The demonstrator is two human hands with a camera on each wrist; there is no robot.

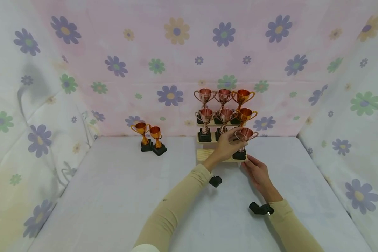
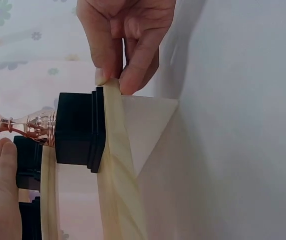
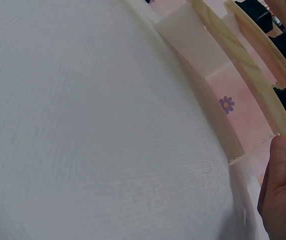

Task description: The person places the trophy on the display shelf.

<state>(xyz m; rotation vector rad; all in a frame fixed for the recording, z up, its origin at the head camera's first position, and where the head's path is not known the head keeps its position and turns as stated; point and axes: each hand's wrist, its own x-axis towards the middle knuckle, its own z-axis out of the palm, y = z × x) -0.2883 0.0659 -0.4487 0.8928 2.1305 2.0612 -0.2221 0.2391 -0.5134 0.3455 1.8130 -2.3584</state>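
Note:
A rose-gold trophy cup (image 1: 247,134) on a black base stands upright at the right end of the bottom step of a three-step wooden display stand (image 1: 205,154). Thumb and fingers of my left hand (image 1: 225,146) hold it around the cup and stem; in the left wrist view, some of these fingers stretch beside the black bases one step up. My right hand (image 1: 259,174) pinches the right end of the bottom plank (image 3: 253,75), thumb and fingertips at its edge. The trophy's black base (image 2: 77,129) sits flat on that plank, close to the right fingertips.
On the upper two steps stand rows of trophies, rose-gold ones (image 1: 205,115) at the left and middle, orange-gold ones (image 1: 243,96) at the right. Two more orange-gold trophies (image 1: 141,128) stand on the white table (image 1: 113,196) at the left. Flowered cloth (image 1: 176,63) hangs behind.

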